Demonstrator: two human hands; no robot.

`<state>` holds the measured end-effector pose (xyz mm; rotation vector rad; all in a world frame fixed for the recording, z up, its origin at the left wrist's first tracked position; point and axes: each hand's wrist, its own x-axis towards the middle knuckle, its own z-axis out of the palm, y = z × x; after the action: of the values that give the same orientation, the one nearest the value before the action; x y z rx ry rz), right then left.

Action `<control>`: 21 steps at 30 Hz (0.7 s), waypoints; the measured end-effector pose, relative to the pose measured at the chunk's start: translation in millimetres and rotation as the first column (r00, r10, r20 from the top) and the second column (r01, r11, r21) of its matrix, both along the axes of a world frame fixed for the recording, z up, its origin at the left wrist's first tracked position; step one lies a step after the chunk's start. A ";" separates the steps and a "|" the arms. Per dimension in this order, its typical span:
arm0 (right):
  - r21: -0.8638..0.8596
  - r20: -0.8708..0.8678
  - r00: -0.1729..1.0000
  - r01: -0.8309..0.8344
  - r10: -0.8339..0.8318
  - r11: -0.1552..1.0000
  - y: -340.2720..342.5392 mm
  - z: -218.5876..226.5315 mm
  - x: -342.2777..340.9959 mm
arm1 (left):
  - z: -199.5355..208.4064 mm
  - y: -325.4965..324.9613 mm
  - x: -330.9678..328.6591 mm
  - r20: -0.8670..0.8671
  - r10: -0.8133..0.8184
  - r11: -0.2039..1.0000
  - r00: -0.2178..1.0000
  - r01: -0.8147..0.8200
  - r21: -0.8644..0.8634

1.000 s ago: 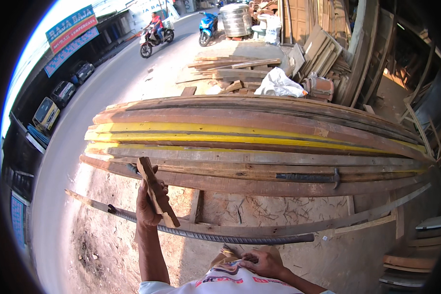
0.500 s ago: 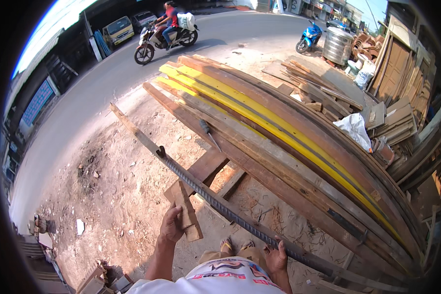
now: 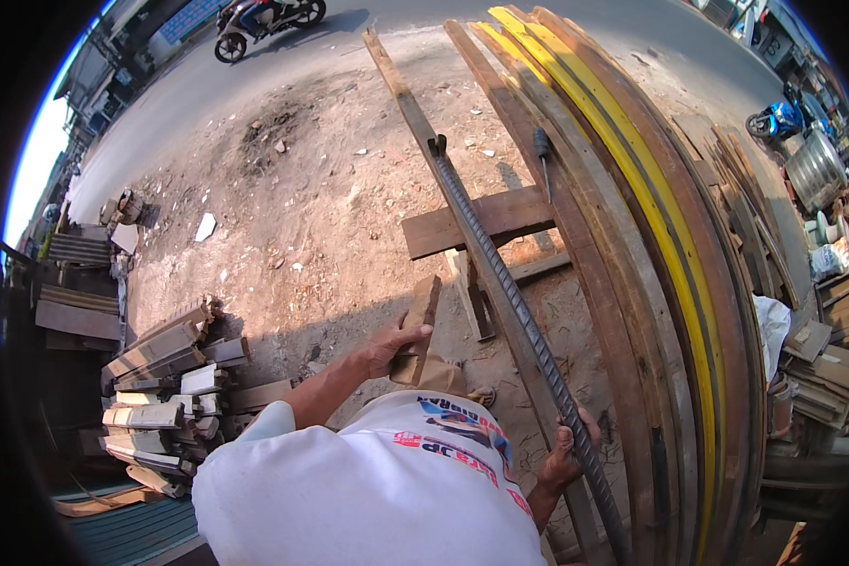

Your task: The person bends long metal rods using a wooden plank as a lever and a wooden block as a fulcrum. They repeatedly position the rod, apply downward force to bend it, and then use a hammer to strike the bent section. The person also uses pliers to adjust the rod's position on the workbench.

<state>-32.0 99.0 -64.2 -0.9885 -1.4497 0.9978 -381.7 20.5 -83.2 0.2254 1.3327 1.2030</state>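
My left hand [image 3: 393, 347] is closed around a short piece of wood [image 3: 423, 304], held in front of my body. My right hand [image 3: 564, 453] grips the lower part of a long ribbed steel pry bar [image 3: 511, 288], fingers and thumb wrapped on it. The bar's forked end [image 3: 437, 146] points away from me. It runs along a narrow wooden plank [image 3: 401, 90], which rests across a short brown board [image 3: 486, 223]. On the neighbouring beam lies a screwdriver [image 3: 541, 146] with a dark handle.
Long beams, some painted yellow [image 3: 632, 170], stretch along my right. Offcuts of timber [image 3: 165, 406] are piled at the left. A white sack [image 3: 772, 321] and more planks sit at the far right. A motorcycle [image 3: 269, 28] with a rider is on the road.
The view has turned left, bringing the offcut pile further in. My left hand has drawn the wood piece away from the plank and bar. My right hand now wraps the bar more firmly.
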 end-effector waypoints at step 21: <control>0.545 -0.343 0.718 -0.373 0.606 0.751 127.9 266.6 -168.1 | -35.6 146.1 -146.1 -0.827 -0.311 0.883 0.469 0.463 -0.069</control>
<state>-200.1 226.9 202.4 0.0478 -1.4183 1.1331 -527.8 166.6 -118.7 1.3030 1.8337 0.7907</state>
